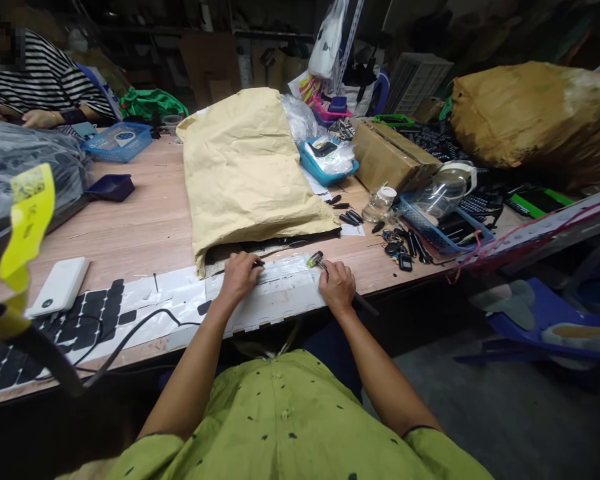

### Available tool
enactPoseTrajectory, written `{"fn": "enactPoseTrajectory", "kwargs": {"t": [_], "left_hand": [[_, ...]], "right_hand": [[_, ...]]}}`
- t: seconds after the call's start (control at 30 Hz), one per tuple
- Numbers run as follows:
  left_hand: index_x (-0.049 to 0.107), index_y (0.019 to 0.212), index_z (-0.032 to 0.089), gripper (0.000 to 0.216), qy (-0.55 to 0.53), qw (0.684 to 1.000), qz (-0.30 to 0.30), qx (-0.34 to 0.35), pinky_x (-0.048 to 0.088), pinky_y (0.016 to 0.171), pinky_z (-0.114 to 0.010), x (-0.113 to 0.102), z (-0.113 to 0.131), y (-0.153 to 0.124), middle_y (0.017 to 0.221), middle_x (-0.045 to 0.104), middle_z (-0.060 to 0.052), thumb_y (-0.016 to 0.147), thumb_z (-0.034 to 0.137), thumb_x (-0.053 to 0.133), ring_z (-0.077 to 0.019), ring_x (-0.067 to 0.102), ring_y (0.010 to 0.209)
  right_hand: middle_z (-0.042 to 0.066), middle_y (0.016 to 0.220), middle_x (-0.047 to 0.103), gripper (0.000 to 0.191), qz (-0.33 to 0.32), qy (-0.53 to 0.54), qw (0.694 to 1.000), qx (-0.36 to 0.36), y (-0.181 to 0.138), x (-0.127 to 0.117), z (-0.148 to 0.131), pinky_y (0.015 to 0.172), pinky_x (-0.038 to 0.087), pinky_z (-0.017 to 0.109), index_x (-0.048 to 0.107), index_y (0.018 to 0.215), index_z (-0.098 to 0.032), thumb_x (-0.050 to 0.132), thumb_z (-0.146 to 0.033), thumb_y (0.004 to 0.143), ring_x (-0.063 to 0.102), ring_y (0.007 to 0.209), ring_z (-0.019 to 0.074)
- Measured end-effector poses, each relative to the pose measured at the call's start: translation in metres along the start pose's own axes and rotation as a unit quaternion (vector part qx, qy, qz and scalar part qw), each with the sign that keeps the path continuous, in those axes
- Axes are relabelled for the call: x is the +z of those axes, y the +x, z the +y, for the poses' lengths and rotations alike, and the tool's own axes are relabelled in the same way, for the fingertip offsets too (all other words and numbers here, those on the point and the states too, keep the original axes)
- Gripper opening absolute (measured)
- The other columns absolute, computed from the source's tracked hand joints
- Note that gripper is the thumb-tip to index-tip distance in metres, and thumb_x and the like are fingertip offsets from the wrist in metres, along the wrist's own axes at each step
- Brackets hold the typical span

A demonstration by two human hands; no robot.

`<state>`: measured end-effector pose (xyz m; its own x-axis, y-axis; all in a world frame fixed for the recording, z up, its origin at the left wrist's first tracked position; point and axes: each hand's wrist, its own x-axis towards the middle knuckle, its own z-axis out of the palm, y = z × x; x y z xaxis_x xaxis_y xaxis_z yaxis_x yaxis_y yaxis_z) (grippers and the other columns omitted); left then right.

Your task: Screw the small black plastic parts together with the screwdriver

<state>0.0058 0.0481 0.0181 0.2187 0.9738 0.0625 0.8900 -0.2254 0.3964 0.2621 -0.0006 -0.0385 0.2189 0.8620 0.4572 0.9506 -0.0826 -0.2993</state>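
Observation:
My right hand is closed round the handle of a small hammer. Its greenish-yellow and dark head points up and left over the white board, while the dark handle end sticks out behind my wrist. My left hand rests on the board at the table's front edge, fingertips pinched at a small black piece too small to name. Just beyond both hands lies a large cream paper sack, its near edge open over dark contents. Thin clear plastic lies between the hands.
To the left are a white power bank, black cable, and a purple tray. On the right stand a jar, a blue basket, a cardboard box and several black parts. A person in stripes sits at far left.

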Motion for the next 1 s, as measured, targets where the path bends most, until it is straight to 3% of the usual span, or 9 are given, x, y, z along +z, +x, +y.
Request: {"fn": "enactPoseTrajectory", "kwargs": {"t": [0.1,0.2,0.37,0.5,0.6,0.73,1.0], "left_hand": [[0.073,0.100,0.026,0.014,-0.029,0.995,-0.051,0.082,0.041,0.089,-0.040,0.014,0.025,-0.019,0.096,0.067,-0.007,0.088,0.029,0.065,-0.0276,0.055,0.100],[0.073,0.102,0.026,0.015,-0.052,0.994,-0.045,0.089,0.042,0.087,-0.039,0.030,0.035,-0.029,0.096,0.067,-0.007,0.088,0.028,0.066,-0.0273,0.055,0.100],[0.072,0.109,0.026,0.026,-0.095,0.993,-0.013,0.075,0.044,0.087,-0.039,0.039,0.017,-0.034,0.097,0.067,-0.006,0.084,0.033,0.071,-0.0259,0.056,0.096],[0.074,0.101,0.025,0.018,-0.124,0.990,-0.005,0.068,0.046,0.088,-0.039,0.039,0.005,-0.035,0.094,0.068,-0.005,0.085,0.031,0.069,-0.0244,0.057,0.093],[0.075,0.100,0.025,0.017,-0.132,0.989,-0.003,0.064,0.046,0.088,-0.039,0.041,0.004,-0.034,0.093,0.068,-0.005,0.084,0.030,0.069,-0.0238,0.057,0.092],[0.077,0.099,0.025,0.017,-0.131,0.989,-0.003,0.066,0.046,0.087,-0.038,0.043,0.006,-0.033,0.091,0.068,-0.004,0.084,0.029,0.070,-0.0233,0.057,0.091],[0.077,0.108,0.026,0.023,-0.116,0.991,-0.004,0.063,0.044,0.087,-0.038,0.043,0.009,-0.035,0.089,0.068,-0.005,0.087,0.031,0.069,-0.0237,0.057,0.093]], "right_hand": [[0.010,0.092,0.063,0.030,0.001,-0.001,1.000,0.003,0.000,-0.001,0.000,0.072,0.033,0.034,0.072,0.108,-0.022,0.052,-0.014,0.087,0.049,0.088,0.0248],[0.010,0.093,0.063,0.030,-0.003,0.003,1.000,0.003,0.001,-0.001,0.000,0.072,0.033,0.034,0.072,0.109,-0.022,0.052,-0.014,0.087,0.049,0.089,0.0248],[0.009,0.092,0.063,0.029,0.007,0.006,1.000,-0.001,0.001,0.002,0.000,0.072,0.033,0.033,0.073,0.108,-0.022,0.053,-0.015,0.087,0.049,0.088,0.0243],[0.009,0.092,0.064,0.029,0.019,0.009,1.000,-0.004,0.003,0.003,0.003,0.072,0.035,0.033,0.074,0.107,-0.022,0.053,-0.015,0.087,0.051,0.087,0.0240],[0.010,0.092,0.067,0.030,-0.008,0.027,1.000,-0.004,0.006,-0.001,0.006,0.073,0.039,0.033,0.074,0.107,-0.022,0.054,-0.013,0.087,0.054,0.087,0.0241],[0.009,0.096,0.070,0.032,-0.019,0.105,0.994,-0.006,0.003,-0.012,0.003,0.078,0.047,0.033,0.073,0.110,-0.022,0.050,-0.014,0.089,0.061,0.089,0.0232],[0.009,0.100,0.073,0.030,-0.044,0.271,0.960,-0.058,-0.028,-0.033,-0.032,0.083,0.055,0.032,0.073,0.111,-0.021,0.047,-0.022,0.095,0.069,0.093,0.0206]]}}
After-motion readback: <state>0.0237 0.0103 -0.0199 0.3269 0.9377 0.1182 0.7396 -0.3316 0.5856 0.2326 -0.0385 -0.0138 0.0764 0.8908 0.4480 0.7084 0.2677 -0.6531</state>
